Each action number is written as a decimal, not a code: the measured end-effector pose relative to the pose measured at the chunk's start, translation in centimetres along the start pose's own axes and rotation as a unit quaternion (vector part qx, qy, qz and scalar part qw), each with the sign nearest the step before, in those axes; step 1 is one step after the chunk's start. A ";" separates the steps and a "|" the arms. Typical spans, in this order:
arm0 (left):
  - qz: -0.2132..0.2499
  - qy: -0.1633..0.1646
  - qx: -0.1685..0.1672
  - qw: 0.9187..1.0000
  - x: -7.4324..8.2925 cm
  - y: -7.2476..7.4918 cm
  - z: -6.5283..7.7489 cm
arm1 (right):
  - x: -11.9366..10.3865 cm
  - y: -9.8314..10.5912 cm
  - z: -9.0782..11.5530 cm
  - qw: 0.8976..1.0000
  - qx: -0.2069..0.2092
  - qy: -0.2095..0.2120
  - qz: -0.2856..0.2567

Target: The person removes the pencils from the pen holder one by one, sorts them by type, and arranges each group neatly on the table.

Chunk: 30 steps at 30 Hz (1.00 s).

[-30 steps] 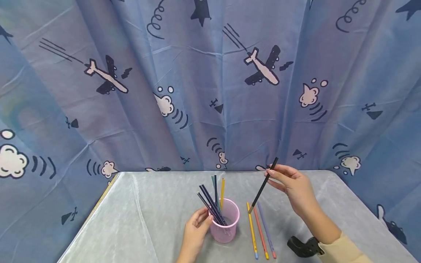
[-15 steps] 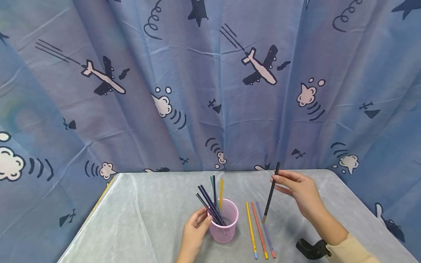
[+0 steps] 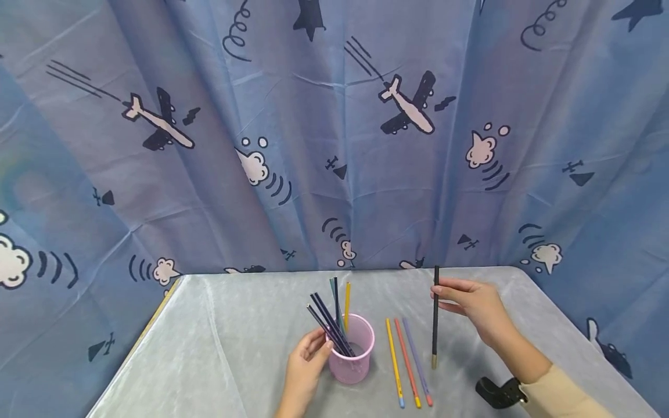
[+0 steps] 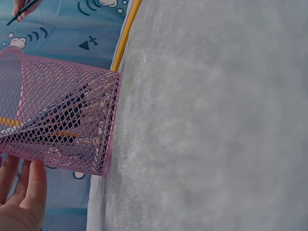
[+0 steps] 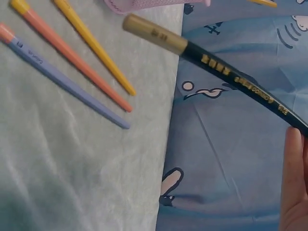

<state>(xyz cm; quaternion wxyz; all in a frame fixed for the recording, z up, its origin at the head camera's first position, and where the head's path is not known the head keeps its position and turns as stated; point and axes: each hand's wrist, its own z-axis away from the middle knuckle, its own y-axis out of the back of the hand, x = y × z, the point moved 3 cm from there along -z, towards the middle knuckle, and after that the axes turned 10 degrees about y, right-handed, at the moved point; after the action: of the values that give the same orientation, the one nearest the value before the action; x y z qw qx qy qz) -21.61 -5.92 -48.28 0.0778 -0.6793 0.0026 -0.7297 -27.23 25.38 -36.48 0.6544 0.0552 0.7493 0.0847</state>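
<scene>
In the head view my right hand [image 3: 479, 307] pinches a dark pencil [image 3: 435, 325] near its upper end. The pencil hangs almost upright, its gold end pointing down, right of three pencils lying side by side: yellow [image 3: 394, 363], orange-red [image 3: 407, 363] and purple [image 3: 417, 363]. Gold lettering runs along the dark pencil [image 5: 231, 77] in the right wrist view. My left hand [image 3: 304, 363] holds a pink mesh pencil cup [image 3: 349, 370] by its left side at the rim. Several dark pencils [image 3: 326, 316], a teal one and a yellow pencil [image 3: 347, 305] lean inside the cup.
A grey cloth covers the table [image 3: 251, 342]. Behind it hangs a blue curtain [image 3: 313, 116] printed with planes and clouds. A black strap-on device [image 3: 499, 393] sits at the right wrist, by a cream sleeve [image 3: 559, 395].
My right hand has moved right and slightly down with the dark pencil, which has swung from slanted over the loose pencils to nearly upright beside them. The left hand stays on the cup.
</scene>
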 end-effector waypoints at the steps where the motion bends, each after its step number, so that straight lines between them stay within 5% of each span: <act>1: 0.000 0.001 0.000 1.000 0.0 0.1 0.0 | 0.1 -0.1 -0.1 1.000 -0.001 -0.004 0.002; 30: 0.022 -0.007 -0.016 1.000 -0.1 0.1 0.1 | 5.1 -1.7 -0.8 0.994 -0.067 -0.069 0.047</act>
<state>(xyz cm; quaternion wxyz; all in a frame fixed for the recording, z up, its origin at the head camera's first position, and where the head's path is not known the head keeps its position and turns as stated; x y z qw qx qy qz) -21.45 -5.98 -48.37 0.0830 -0.6853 0.0287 -0.7230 -28.68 24.71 -41.70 0.7024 0.0518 0.6913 0.1615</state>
